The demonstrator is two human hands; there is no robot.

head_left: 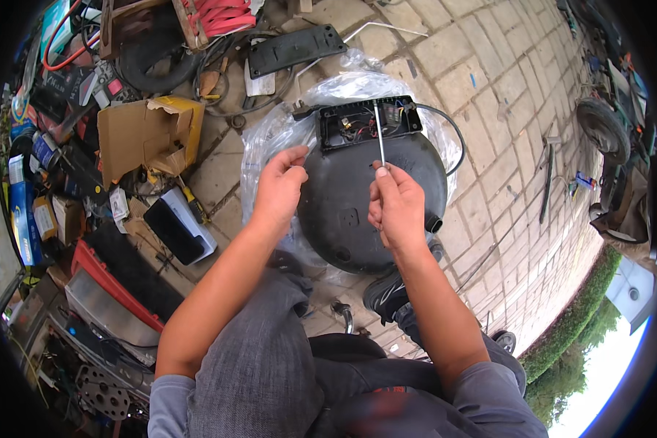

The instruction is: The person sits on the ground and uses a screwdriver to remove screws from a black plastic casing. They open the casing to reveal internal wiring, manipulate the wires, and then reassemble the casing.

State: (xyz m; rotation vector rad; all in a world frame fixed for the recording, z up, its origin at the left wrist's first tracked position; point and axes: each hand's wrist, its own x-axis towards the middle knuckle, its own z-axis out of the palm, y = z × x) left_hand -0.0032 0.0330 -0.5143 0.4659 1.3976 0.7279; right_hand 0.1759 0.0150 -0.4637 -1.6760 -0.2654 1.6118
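A round black drum-like object rests on crumpled clear plastic. At its far edge sits an open black housing with wires and small parts inside. My right hand grips a long, slim silver tool, whose shaft reaches over the housing; its handle is hidden in my fingers. My left hand is over the drum's left edge, fingers loosely curled and apart, holding nothing visible. A black cable loops from the housing's right side.
A black cover lies beyond the housing. Left are a torn cardboard box, a phone, a yellow-handled screwdriver, a red-edged case and piled clutter. Paving stretches right toward a wheel and hedge. My shoe is below the drum.
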